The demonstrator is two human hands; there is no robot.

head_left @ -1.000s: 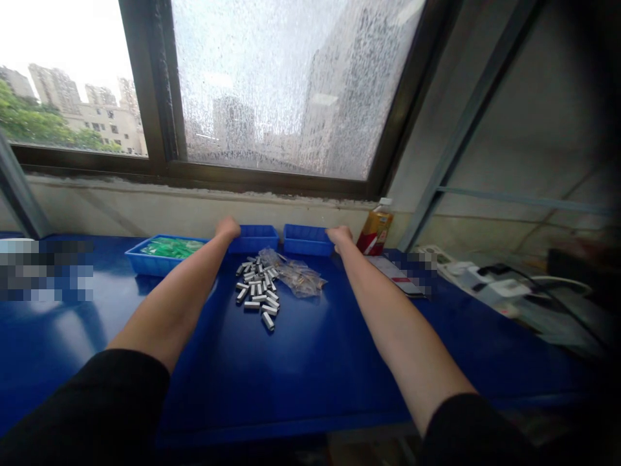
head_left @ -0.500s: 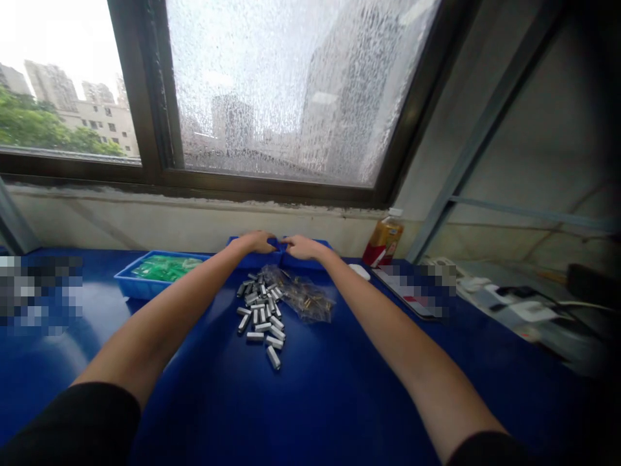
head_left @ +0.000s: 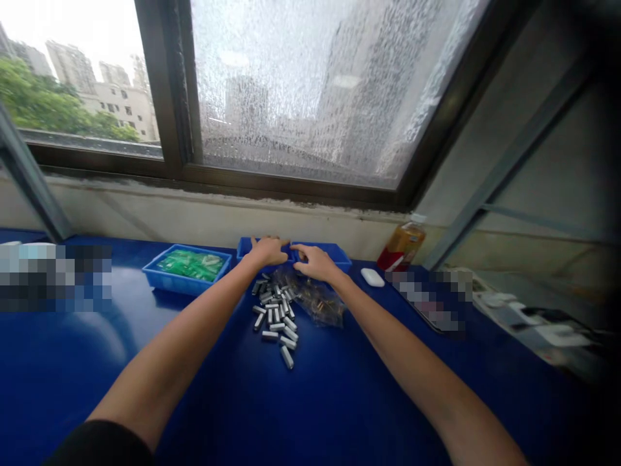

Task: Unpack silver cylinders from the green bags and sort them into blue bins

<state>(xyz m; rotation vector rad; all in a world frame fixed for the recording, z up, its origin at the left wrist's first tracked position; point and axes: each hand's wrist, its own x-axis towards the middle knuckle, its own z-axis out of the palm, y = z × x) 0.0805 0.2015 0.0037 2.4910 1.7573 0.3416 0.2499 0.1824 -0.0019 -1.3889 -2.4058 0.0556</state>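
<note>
Beneath the window, my left hand is over one blue plastic bin, my right hand at its blue neighbour, beyond silvery metal pieces. Whether either grips, I cannot tell.

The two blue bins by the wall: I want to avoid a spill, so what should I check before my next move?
1. Left hand at the left bin: ok.
2. Right hand at the right bin: ok.
3. Firm grip on either bin: cannot tell.
4. Space in front of them free: not ok, metal pieces and plastic bags lie there.
5. Bottle capped and apart from the right bin: ok.
</note>
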